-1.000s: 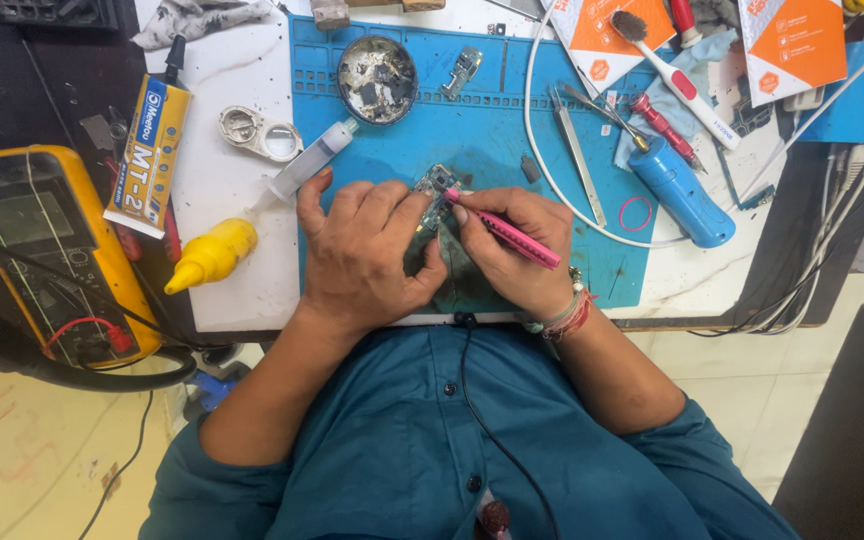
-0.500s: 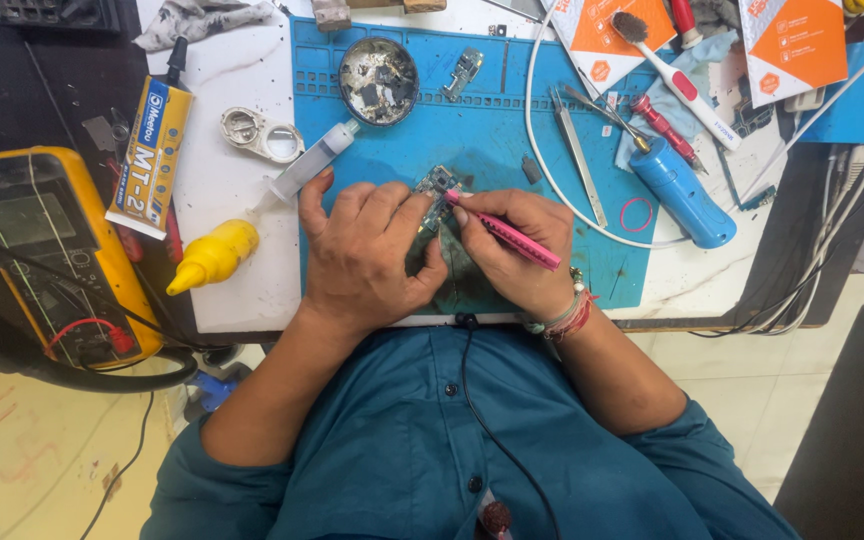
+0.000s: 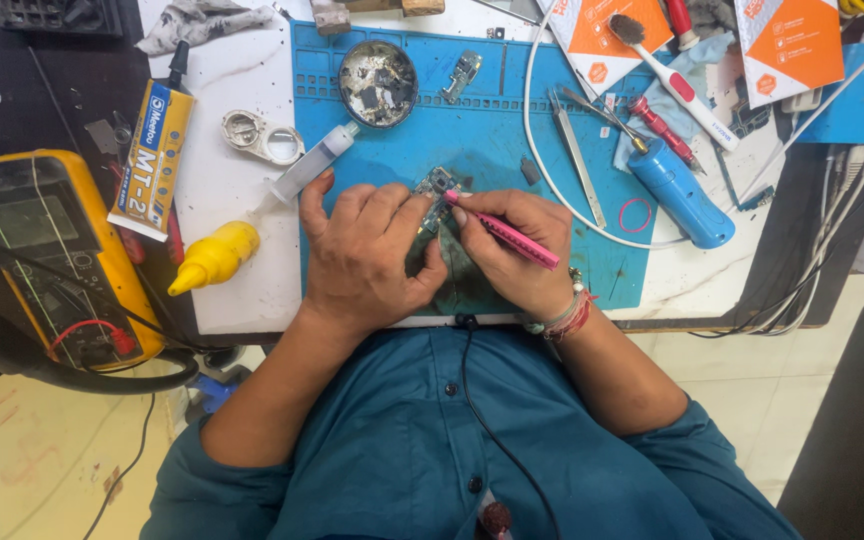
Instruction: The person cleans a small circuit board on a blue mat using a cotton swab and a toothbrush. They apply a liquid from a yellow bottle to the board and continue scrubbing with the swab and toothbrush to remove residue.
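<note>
My left hand [image 3: 367, 255] rests on the blue work mat [image 3: 482, 140] and pins down a small green circuit board [image 3: 437, 190], whose far end pokes out past my fingers. My right hand [image 3: 512, 250] grips a thin pink tool [image 3: 507, 235] like a pen, its tip touching the board near the far end. Most of the board is hidden under both hands.
A yellow multimeter [image 3: 37, 250] sits at the left, with a yellow squeeze bottle [image 3: 214, 256], glue tube [image 3: 149, 160], syringe [image 3: 307, 168] and loupe [image 3: 260, 135]. A round tin of scrap parts [image 3: 377, 68], tweezers [image 3: 577, 155], a blue cylinder tool [image 3: 680, 190], a brush [image 3: 672, 80] and white cables [image 3: 542, 150] lie beyond.
</note>
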